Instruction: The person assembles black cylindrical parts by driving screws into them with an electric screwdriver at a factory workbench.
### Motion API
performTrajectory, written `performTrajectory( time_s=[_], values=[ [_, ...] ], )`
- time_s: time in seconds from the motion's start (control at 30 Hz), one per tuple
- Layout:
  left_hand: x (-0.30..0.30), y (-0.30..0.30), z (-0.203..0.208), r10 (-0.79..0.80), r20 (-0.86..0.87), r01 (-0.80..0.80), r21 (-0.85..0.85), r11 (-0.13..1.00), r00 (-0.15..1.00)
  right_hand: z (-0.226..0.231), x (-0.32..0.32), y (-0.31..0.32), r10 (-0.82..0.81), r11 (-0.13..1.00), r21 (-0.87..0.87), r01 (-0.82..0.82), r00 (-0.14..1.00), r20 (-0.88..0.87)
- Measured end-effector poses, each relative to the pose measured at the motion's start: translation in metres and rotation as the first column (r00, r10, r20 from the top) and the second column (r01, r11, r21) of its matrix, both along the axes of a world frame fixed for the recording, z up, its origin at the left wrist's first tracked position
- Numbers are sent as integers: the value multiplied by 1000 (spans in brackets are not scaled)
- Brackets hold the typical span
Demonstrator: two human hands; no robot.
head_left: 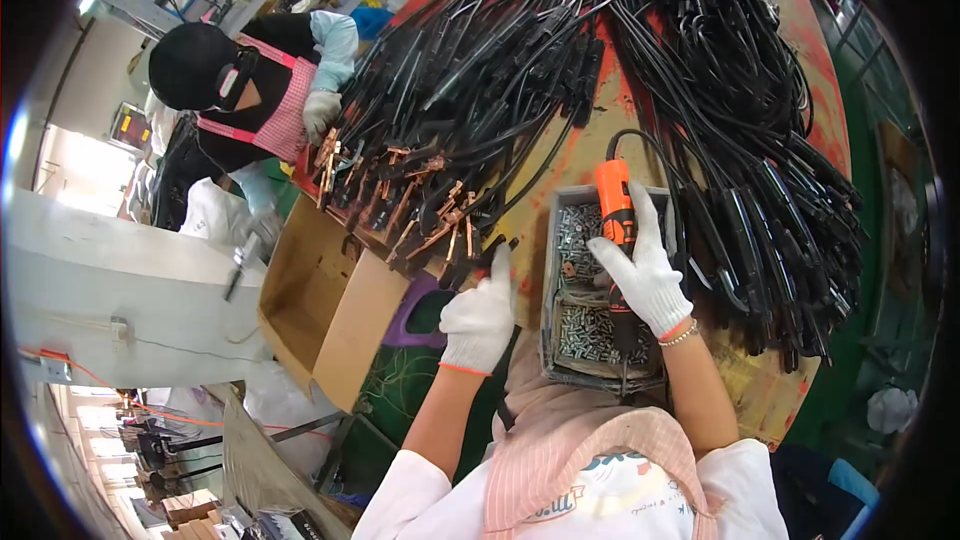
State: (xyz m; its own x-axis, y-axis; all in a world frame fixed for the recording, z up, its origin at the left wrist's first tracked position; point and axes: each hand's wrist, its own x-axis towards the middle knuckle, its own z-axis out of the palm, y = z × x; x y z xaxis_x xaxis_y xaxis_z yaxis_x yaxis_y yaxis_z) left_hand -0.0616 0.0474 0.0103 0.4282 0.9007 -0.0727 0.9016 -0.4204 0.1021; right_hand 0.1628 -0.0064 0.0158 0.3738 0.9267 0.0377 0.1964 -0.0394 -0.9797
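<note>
My right hand point(645, 280), in a white knit glove, grips an orange and black electric screwdriver point(618, 212). Its cord loops up from the orange end, and its bit points down toward my body. Beneath it stands a grey divided bin point(549, 315) of small metal screws and fittings point(583, 332). My left hand point(480, 325), also gloved, has its index finger stretched out to a black cable end point(500, 245) at the table edge. Its other fingers are curled, with nothing visible in them. Nearby lie black cables with copper-coloured ends point(455, 220).
Black cables point(770, 230) also heap along the right of the worn red and yellow table point(615, 95). An open cardboard box point(350, 325) stands left of my left hand, beside a purple stool point(418, 312). A co-worker point(270, 90) in gloves works at the far left.
</note>
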Motion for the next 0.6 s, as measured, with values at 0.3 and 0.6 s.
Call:
performTrajectory(
  time_s=[0.3, 0.6],
  values=[
    [-23, 18, -31, 100, -206, -49, 237, 970, 973, 59, 14, 21, -244, 953, 284, 104, 820, 518],
    [-5, 43, 19, -23, 90, 51, -331, 942, 996, 39, 91, 191, -104, 946, -253, 202, 930, 352]
  ],
)
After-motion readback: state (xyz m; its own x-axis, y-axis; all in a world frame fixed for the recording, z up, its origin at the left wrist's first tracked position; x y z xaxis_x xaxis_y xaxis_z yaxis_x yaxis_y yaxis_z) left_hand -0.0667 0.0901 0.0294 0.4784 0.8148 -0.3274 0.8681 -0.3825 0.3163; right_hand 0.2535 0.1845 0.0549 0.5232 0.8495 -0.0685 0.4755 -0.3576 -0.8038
